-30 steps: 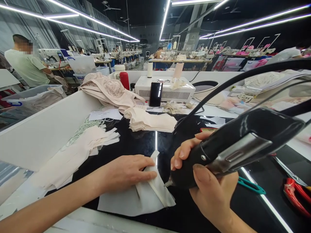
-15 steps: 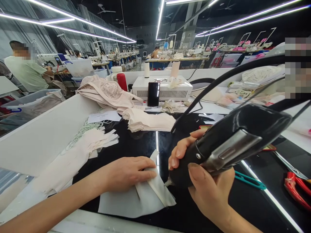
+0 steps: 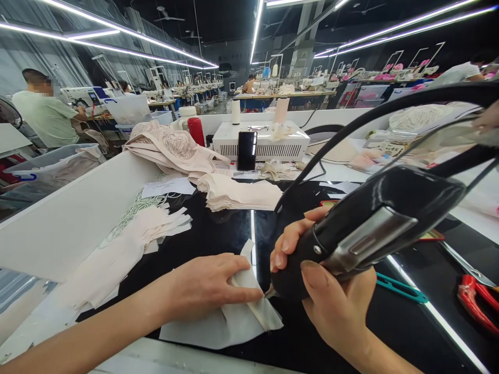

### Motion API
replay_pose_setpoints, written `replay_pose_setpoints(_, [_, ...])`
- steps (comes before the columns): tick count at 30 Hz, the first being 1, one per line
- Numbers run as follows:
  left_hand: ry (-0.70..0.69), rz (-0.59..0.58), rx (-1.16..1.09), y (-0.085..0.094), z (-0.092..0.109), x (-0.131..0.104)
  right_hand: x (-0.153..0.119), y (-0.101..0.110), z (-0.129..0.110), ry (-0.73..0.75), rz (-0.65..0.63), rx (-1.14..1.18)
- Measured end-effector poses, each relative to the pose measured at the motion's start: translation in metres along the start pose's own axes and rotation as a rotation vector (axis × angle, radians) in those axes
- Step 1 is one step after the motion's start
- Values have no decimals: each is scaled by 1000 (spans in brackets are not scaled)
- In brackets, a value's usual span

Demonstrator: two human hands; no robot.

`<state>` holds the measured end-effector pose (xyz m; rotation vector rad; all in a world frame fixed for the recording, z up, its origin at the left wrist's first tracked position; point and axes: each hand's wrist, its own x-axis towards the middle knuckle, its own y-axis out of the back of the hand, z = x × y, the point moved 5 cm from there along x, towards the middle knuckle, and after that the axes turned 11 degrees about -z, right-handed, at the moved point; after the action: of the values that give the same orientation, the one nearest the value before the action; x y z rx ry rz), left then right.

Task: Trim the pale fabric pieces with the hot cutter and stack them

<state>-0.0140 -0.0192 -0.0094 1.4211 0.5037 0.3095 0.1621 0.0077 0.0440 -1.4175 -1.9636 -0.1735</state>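
My left hand (image 3: 202, 288) lies on a pale fabric piece (image 3: 234, 327) with a folded strip along its right side. The fingers are stretched out and apart. One fingertip presses the strip close to the small tip of a black hand-held tool (image 3: 374, 228). My right hand (image 3: 335, 291) is wrapped round this tool, which has a silver metal lever on its side and slants up to the right. Its tip points left at the fabric's edge; whether they touch I cannot tell.
Pale strips (image 3: 241, 192) are stacked behind, more strips (image 3: 117, 254) lie left. A phone (image 3: 247, 150) leans on a white vented box (image 3: 280, 140). A black cable (image 3: 351, 119) arches over the right side. A teal tool (image 3: 401, 288) and red-handled scissors (image 3: 473, 298) lie right.
My left hand has shifted slightly right, and its pointing finger now reaches along the fabric to the tool's tip. My right hand and the tool have hardly moved.
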Motion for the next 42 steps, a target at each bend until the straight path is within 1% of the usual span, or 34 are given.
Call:
replay_pose_setpoints(7, [-7, 55, -1, 2, 4, 1, 0, 1, -1, -8, 13, -33])
replay_pose_setpoints(14, [1, 48, 3, 1, 5, 0, 1, 2, 0, -21, 26, -40])
replay_pose_setpoints(17, [10, 38, 4, 2, 5, 0, 1, 2, 0, -15, 8, -3])
replay_pose_setpoints(20, [-8, 56, 11, 2, 6, 0, 0, 2, 0, -21, -7, 17])
replay_pose_setpoints(26, [-3, 89, 15, -3, 6, 2, -1, 5, 1, -34, -36, 12])
replay_pose_setpoints(29, [7, 99, 31, -5, 5, 2, -1, 6, 0, -32, -31, -1])
replay_pose_setpoints(33, [-14, 133, 52, -5, 6, 3, -2, 8, -1, -45, -13, -24])
replay_pose_setpoints(42, [1, 121, 47, -10, 5, 4, -1, 8, 1, -51, -16, -13])
